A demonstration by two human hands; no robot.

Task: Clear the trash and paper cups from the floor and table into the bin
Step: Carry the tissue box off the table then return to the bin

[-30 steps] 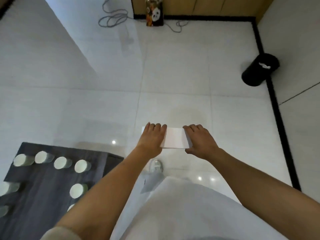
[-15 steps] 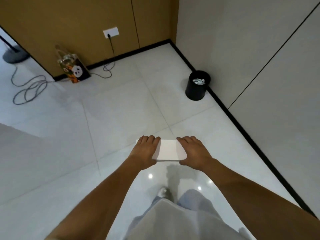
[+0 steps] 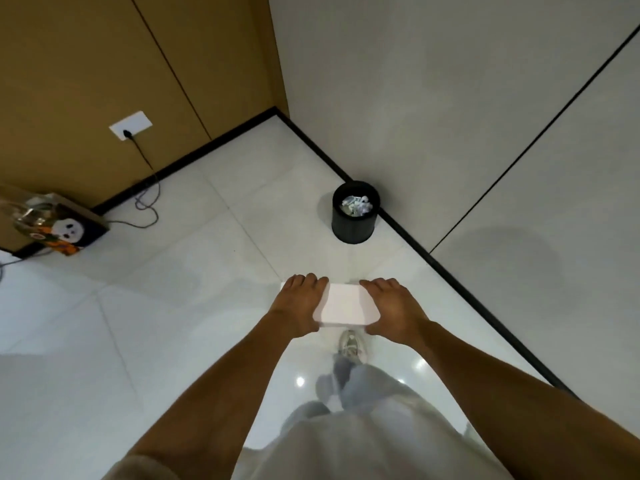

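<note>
I hold a white, flat, box-like bundle (image 3: 343,308) level in front of me, above the tiled floor. My left hand (image 3: 300,308) grips its left end and my right hand (image 3: 393,308) grips its right end, fingers curled over the top. What the bundle is made of cannot be told. The black round bin (image 3: 351,230) stands ahead against the grey wall, a little beyond my hands, with crumpled white trash (image 3: 356,206) inside.
A panda-print bag (image 3: 65,230) stands at the left by the brown wall, with a cable (image 3: 147,202) running to a wall socket (image 3: 131,126). A black skirting (image 3: 450,275) edges the grey wall on the right. My shoe (image 3: 352,346) is below the bundle.
The view has swung away from the dark table with cups toward the room's corner. The bin is now nearer and straight ahead. Both hands keep the same hold on the white bundle.
</note>
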